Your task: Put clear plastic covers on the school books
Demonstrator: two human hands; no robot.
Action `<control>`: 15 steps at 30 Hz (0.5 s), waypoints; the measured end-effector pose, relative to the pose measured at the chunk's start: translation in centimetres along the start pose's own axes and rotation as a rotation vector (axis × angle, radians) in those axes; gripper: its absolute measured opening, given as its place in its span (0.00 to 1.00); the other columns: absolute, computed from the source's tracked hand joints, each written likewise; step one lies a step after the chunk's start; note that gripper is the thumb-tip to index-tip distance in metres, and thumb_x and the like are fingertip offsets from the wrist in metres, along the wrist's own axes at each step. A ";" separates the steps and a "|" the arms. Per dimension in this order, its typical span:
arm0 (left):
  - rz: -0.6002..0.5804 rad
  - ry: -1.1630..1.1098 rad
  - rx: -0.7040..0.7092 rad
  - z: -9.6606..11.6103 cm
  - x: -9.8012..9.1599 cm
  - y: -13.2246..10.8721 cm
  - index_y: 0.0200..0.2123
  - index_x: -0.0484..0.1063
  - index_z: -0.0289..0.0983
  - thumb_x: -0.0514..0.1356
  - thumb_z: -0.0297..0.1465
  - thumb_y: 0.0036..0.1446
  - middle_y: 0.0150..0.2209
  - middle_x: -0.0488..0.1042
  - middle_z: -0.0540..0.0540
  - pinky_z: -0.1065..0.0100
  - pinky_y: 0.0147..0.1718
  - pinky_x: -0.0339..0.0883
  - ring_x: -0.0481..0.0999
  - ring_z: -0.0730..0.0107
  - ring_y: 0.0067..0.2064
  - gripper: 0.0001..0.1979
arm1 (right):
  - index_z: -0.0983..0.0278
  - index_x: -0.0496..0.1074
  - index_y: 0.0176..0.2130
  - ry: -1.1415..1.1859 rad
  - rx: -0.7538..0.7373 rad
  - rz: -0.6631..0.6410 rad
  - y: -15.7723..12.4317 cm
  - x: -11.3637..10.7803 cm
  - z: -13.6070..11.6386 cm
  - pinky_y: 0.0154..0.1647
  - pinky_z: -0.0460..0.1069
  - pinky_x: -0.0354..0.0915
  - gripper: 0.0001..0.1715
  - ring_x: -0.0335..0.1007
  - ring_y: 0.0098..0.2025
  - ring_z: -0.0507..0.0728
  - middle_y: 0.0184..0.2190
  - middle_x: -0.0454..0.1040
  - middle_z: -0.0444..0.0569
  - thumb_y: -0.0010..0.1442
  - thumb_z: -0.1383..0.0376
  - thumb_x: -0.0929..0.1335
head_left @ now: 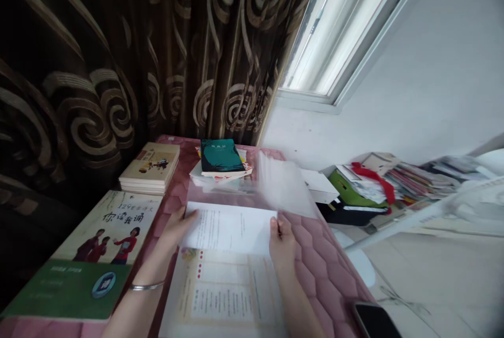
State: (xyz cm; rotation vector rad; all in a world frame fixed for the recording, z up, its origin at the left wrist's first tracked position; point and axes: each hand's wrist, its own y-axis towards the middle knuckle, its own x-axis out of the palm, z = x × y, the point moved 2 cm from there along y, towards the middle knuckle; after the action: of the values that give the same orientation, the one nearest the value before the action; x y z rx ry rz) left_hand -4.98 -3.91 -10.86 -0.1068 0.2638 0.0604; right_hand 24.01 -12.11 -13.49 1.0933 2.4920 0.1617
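White sheet (230, 229) lies on a printed folder (224, 293) at the middle of the pink quilted table (315, 264). Left hand (177, 226) rests on its left edge, fingers extended and together. Right hand (281, 244) meets its right edge below a blurred clear flap (284, 186), fingers curled; whether they grip anything cannot be told.

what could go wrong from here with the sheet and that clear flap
The clear plastic flap is raised and blurred above the white sheet; it may drop and crease or trap the sheet while the left hand and right hand hold its sides. The phone lies near the right edge of the table, so the right forearm might knock it off.
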 end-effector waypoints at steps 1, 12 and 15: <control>-0.023 0.009 -0.003 0.0 -0.1 0.0 0.28 0.74 0.35 0.63 0.39 0.41 0.29 0.78 0.44 0.62 0.35 0.68 0.76 0.56 0.35 0.14 | 0.61 0.66 0.26 0.018 0.004 -0.007 0.0 0.0 -0.1 0.27 0.49 0.59 0.32 0.63 0.25 0.57 0.20 0.69 0.46 0.51 0.36 0.61; -0.013 -0.105 0.021 -0.3 -0.2 -2.6 0.28 0.75 0.33 0.64 0.49 0.38 0.27 0.77 0.43 0.66 0.26 0.65 0.73 0.62 0.29 0.24 | 0.62 0.67 0.29 0.132 0.047 0.009 -0.9 -0.4 -1.7 0.28 0.48 0.58 0.27 0.61 0.25 0.55 0.21 0.67 0.42 0.54 0.42 0.64; 0.060 -0.104 0.089 -0.7 0.2 -2.8 0.26 0.73 0.34 0.63 0.50 0.41 0.21 0.72 0.48 0.69 0.23 0.61 0.70 0.67 0.25 0.23 | 0.63 0.68 0.28 0.192 0.085 -0.018 -0.8 -0.3 -1.6 0.26 0.48 0.58 0.27 0.61 0.25 0.54 0.22 0.68 0.44 0.52 0.41 0.65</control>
State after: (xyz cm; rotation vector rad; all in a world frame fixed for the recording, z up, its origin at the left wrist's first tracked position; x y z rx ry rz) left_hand -4.75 -6.75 -11.35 -0.0069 0.1651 0.1134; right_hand 22.99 -12.76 -12.10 1.1368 2.7002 0.1631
